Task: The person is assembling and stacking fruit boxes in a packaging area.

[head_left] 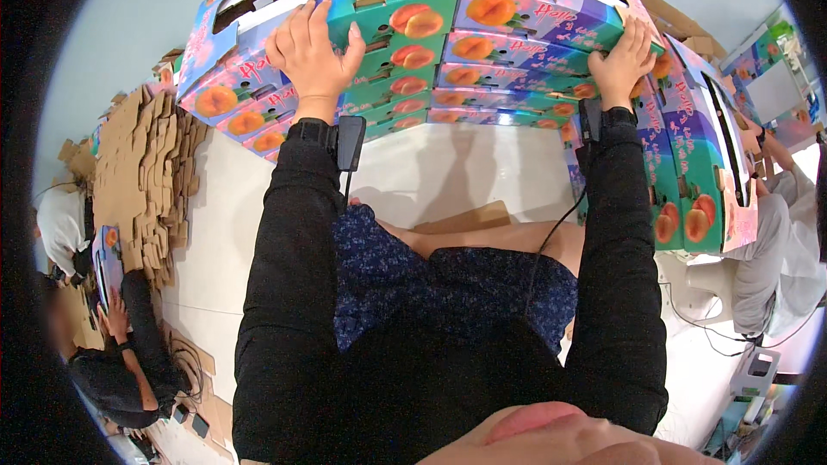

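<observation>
Two stacks of printed fruit cartons stand before me, pink, blue and green with orange fruit pictures. My left hand [314,56] rests on the front upper edge of the top carton [379,34] of the left stack. Its fingers lie stretched over the edge, with the thumb apart. At the right stack, my right hand [622,69] is on the right front corner of the top carton [525,13]. Those fingers are bent over the edge, closed against the carton. Both top cartons have a long dark opening in their upper side.
More cartons [689,146] stand on the right. Flattened brown cardboard [142,181] is piled on the left. At the lower left a person [112,379] handles a printed carton [108,258]; another person [767,224] is at the right edge. Cables [706,327] lie at the lower right.
</observation>
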The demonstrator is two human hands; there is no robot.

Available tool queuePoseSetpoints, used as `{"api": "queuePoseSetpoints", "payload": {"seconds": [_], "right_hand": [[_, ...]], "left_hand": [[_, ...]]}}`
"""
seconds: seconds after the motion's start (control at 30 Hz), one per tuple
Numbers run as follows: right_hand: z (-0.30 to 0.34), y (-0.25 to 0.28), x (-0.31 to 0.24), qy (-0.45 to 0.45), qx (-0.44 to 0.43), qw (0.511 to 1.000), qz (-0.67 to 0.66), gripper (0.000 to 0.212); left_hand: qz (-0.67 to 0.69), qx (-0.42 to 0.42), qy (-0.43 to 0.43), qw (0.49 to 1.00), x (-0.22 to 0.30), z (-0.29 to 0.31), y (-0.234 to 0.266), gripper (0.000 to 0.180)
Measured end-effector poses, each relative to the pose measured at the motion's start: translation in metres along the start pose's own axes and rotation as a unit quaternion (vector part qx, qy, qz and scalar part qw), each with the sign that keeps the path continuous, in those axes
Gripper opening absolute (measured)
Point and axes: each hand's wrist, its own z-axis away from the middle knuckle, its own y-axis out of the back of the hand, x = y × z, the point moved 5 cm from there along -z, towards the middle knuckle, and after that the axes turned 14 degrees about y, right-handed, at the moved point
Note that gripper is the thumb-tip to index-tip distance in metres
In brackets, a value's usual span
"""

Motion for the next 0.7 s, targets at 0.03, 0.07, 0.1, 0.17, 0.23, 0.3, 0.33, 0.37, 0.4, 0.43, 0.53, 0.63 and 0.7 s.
{"api": "queuePoseSetpoints", "payload": {"seconds": [0.03, 0.07, 0.1, 0.17, 0.23, 0.3, 0.33, 0.37, 0.4, 0.43, 0.53, 0.63, 0.7], "right_hand": [[0.001, 0.002, 0.001, 0.008, 0.013, 1.000, -0.016, 0.085], [0.001, 0.004, 0.001, 0.016, 0.025, 0.999, -0.033, 0.084], [0.002, 0.004, 0.003, 0.020, 0.035, 0.999, -0.032, 0.082], [0.003, 0.003, 0.008, 0.022, 0.042, 0.998, -0.034, 0.082], [0.003, 0.003, 0.005, 0.020, 0.062, 0.997, -0.033, 0.080], [0.004, 0.002, 0.004, 0.022, 0.070, 0.997, -0.035, 0.079], [0.005, 0.003, 0.005, 0.025, 0.080, 0.996, -0.034, 0.079], [0.006, 0.002, 0.006, 0.030, 0.080, 0.996, -0.018, 0.079], [0.007, 0.002, 0.007, 0.030, 0.080, 0.996, -0.020, 0.079], [0.007, 0.001, 0.008, 0.031, 0.074, 0.996, -0.027, 0.081], [0.008, 0.000, 0.010, 0.034, 0.069, 0.997, -0.030, 0.083], [0.010, -0.002, 0.008, 0.032, 0.078, 0.996, -0.027, 0.083], [0.011, -0.002, 0.007, 0.026, 0.086, 0.995, -0.029, 0.082]], "left_hand": [[-0.002, -0.002, -0.001, 1.000, 0.000, 0.000, 0.000, 0.048], [-0.005, 0.000, 0.000, 1.000, -0.001, 0.001, 0.000, 0.048], [-0.009, 0.002, 0.001, 1.000, 0.000, 0.000, -0.001, 0.048], [-0.006, 0.003, 0.000, 1.000, 0.001, 0.001, -0.004, 0.048], [-0.007, 0.006, -0.002, 1.000, 0.000, 0.000, -0.003, 0.048], [-0.002, 0.008, -0.003, 1.000, 0.000, -0.001, -0.003, 0.048], [-0.003, 0.006, -0.004, 1.000, 0.001, 0.000, -0.004, 0.048], [-0.003, 0.009, -0.003, 1.000, 0.002, 0.000, -0.004, 0.048], [-0.005, 0.012, -0.003, 1.000, 0.001, 0.000, -0.003, 0.048], [-0.007, 0.011, -0.003, 1.000, 0.002, 0.000, -0.003, 0.048], [-0.010, 0.010, -0.003, 1.000, 0.001, 0.001, -0.004, 0.048], [-0.004, 0.012, -0.002, 1.000, -0.002, 0.003, -0.005, 0.048], [0.002, 0.019, -0.005, 1.000, -0.002, 0.002, -0.005, 0.049]]}}
